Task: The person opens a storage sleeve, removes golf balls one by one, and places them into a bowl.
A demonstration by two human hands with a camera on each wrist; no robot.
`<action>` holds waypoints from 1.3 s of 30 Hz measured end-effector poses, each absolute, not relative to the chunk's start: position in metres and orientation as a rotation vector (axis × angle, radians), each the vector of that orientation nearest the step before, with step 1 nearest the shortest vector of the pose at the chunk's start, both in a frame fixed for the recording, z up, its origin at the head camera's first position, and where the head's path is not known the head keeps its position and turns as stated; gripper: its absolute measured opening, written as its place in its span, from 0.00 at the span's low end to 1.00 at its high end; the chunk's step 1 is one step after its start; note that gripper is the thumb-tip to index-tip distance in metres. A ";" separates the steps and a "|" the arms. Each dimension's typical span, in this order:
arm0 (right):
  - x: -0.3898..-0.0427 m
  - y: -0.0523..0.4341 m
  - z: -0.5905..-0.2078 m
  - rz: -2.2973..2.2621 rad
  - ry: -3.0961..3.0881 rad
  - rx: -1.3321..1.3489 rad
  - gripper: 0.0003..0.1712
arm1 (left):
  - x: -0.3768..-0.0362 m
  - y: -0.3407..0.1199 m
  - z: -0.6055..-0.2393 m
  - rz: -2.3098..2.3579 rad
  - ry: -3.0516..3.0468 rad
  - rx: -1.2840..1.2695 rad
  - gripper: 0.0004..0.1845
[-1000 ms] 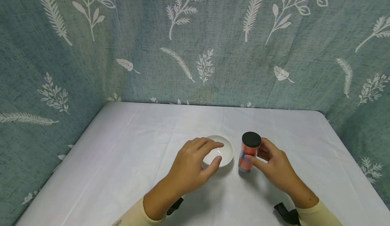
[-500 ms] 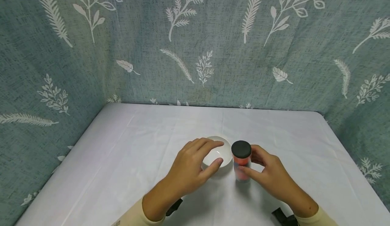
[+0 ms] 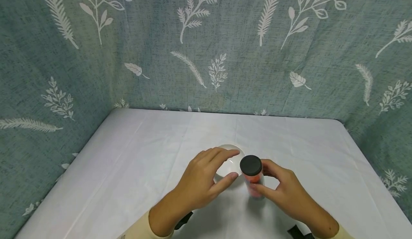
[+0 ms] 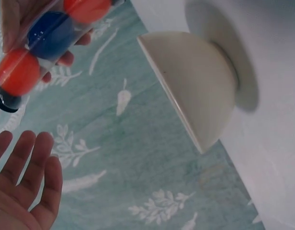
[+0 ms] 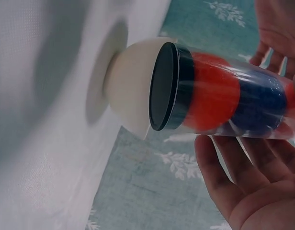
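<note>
My right hand (image 3: pixel 268 181) grips a clear jar (image 3: pixel 254 181) with a black lid (image 3: pixel 251 165). Red and blue balls fill the jar (image 5: pixel 219 96). It is held roughly upright, just right of a small white bowl (image 3: pixel 229 152), and appears lifted off the cloth. My left hand (image 3: pixel 222 165) hovers over the bowl with relaxed fingers and holds nothing. In the left wrist view the bowl (image 4: pixel 195 86) stands on the cloth with nothing visible in it. There the left fingers (image 4: pixel 28 191) are well clear of the bowl, and the jar (image 4: pixel 47 38) is up beside them.
A white cloth covers the table (image 3: pixel 145 153). A teal curtain with white leaf prints (image 3: pixel 206 53) closes off the back and both sides. The table's right edge (image 3: pixel 370 160) runs close to the curtain.
My right hand has carried the jar left and nearer to me, from standing apart on the cloth to right beside the bowl. The left hand has barely moved.
</note>
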State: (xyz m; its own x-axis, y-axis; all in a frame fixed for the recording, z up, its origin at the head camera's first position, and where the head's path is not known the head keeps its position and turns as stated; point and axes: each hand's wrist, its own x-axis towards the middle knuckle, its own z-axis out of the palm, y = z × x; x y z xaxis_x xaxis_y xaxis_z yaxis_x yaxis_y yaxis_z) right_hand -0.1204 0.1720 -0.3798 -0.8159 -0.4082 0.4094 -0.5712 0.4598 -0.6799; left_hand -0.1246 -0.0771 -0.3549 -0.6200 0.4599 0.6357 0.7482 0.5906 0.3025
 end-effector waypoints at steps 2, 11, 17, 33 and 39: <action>-0.119 0.172 -0.379 1.278 -2.511 0.865 0.27 | -0.124 -0.077 -0.354 -0.767 -2.314 -0.972 0.23; -0.115 0.172 -0.377 1.293 -2.471 0.913 0.31 | -0.123 -0.076 -0.352 -0.728 -2.265 -1.036 0.25; -0.113 0.171 -0.376 1.292 -2.466 0.937 0.33 | -0.122 -0.075 -0.352 -0.735 -2.234 -1.084 0.25; -0.109 0.167 -0.375 1.247 -2.475 1.014 0.32 | -0.118 -0.074 -0.353 -0.713 -2.292 -1.127 0.24; -0.107 0.167 -0.373 1.247 -2.532 1.012 0.31 | -0.118 -0.074 -0.356 -0.679 -2.305 -1.141 0.24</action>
State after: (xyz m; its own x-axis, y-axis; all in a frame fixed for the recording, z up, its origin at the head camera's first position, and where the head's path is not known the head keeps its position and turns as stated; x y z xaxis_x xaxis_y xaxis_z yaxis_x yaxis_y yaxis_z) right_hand -0.1066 0.1669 -0.3731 -0.7632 -0.5074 0.4001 -0.6264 0.4290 -0.6508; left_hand -0.1182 -0.0741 -0.3555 -0.5393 0.5828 0.6079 0.8193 0.5300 0.2187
